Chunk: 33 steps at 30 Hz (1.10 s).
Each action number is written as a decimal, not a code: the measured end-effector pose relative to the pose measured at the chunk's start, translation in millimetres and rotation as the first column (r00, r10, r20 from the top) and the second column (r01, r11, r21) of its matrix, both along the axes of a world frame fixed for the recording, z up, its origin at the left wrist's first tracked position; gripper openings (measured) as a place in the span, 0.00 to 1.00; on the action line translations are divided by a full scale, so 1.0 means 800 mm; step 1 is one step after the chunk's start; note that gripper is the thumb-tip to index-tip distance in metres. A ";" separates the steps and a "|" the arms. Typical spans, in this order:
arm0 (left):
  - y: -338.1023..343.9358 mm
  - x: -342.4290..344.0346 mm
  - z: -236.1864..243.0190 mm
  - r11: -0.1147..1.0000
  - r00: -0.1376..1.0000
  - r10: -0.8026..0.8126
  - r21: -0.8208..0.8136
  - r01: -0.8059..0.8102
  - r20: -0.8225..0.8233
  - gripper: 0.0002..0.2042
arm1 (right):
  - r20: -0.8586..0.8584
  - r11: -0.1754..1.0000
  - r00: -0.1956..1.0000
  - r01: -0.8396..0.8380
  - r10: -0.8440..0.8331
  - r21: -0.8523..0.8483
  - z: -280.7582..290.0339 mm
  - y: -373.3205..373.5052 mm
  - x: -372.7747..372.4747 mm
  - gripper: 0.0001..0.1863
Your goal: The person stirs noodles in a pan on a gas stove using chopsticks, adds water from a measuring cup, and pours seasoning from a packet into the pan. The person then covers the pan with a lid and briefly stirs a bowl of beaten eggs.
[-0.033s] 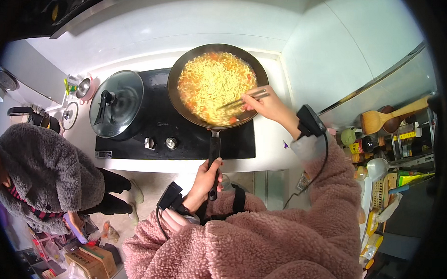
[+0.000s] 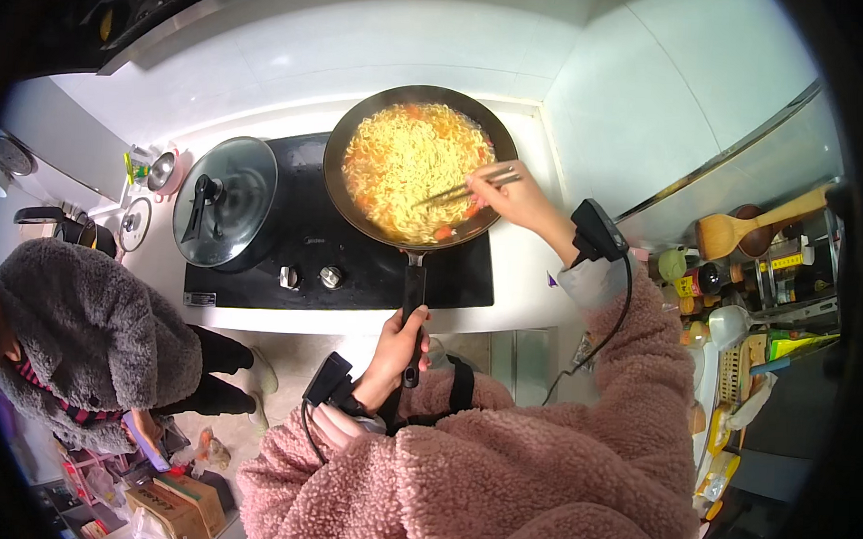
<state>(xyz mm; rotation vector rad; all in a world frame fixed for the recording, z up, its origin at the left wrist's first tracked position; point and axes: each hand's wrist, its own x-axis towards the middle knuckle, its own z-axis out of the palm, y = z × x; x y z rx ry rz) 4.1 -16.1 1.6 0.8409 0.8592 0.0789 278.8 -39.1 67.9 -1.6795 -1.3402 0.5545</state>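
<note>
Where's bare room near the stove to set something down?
The counter between the stove and the right wall is mostly bare. A bare stove strip separates big lid and pan. It's crowded left of the big lid: small lid, pink pot.

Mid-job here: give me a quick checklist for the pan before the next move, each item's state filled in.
1. Left hand gripping the pan handle: ok.
2. Right hand holding the chopsticks, tips in the noodles: ok.
3. Noodles inside the rim of the pan: ok.
4. Glass lid apart from the pan: ok.
5. Heat under the pan: cannot tell, hidden.
</note>
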 end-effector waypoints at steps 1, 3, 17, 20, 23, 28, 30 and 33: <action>0.000 0.000 0.000 1.000 1.000 -0.005 0.004 0.004 0.005 0.14 | 0.006 0.998 0.999 0.041 -0.041 0.057 0.000 0.007 0.006 0.13; 0.000 0.000 0.001 1.000 1.000 -0.005 0.016 0.004 0.007 0.14 | 0.050 0.981 0.988 0.139 -0.146 0.132 -0.001 0.013 0.021 0.12; 0.000 0.000 -0.001 1.000 1.000 -0.007 0.013 0.007 0.003 0.14 | 0.008 0.982 0.982 -0.191 0.191 -0.005 -0.040 0.057 0.005 0.13; 0.000 0.000 0.001 1.000 1.000 -0.009 0.006 0.009 -0.002 0.14 | 0.498 0.986 0.860 0.036 -0.113 0.162 -0.038 0.065 0.012 0.12; 0.000 0.000 0.002 1.000 1.000 -0.006 0.016 0.006 0.015 0.14 | 0.448 0.958 0.877 -0.255 0.172 0.131 -0.036 0.072 0.015 0.12; 0.001 0.000 0.002 1.000 1.000 -0.016 0.007 0.016 0.006 0.14 | 0.304 0.971 0.933 0.137 -0.192 0.194 -0.013 0.083 0.046 0.19; 0.000 -0.001 0.002 1.000 1.000 -0.017 -0.002 0.017 0.013 0.14 | 0.323 0.943 0.893 0.251 -0.313 0.218 -0.015 0.084 0.046 0.16; 0.001 -0.001 0.000 1.000 1.000 -0.022 0.002 0.022 -0.011 0.14 | 0.346 0.984 0.921 0.176 -0.179 0.039 -0.033 0.079 0.037 0.14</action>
